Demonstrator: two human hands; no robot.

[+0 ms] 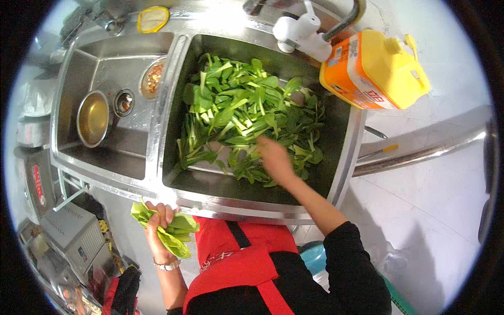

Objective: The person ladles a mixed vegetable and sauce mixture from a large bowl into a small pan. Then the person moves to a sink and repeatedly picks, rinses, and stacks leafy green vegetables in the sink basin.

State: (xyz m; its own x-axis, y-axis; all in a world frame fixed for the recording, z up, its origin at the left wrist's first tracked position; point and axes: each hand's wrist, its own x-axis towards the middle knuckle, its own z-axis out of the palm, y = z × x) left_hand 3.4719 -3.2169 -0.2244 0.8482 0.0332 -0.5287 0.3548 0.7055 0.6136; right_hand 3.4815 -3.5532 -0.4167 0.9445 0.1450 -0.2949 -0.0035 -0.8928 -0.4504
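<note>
My left hand (160,218) is wrapped around a bunch of leafy greens (182,228), held outside the front rim of the steel sink. Over the right-hand sink basin (232,193), my right hand (275,160) is lowered to the near side of a large heap of loose green leaves and pale stems (236,106). Its fingers are blurred and partly turned away, so whether they pinch a leaf cannot be seen. The heap covers much of the basin floor.
The left basin (130,136) holds a metal bowl of yellowish liquid (93,118), a drain strainer (124,102) and a bowl of food scraps (152,80). A yellow detergent jug (378,75) stands at the right rim beside a white faucet fitting (299,31). A yellow-rimmed pad (153,19) lies behind.
</note>
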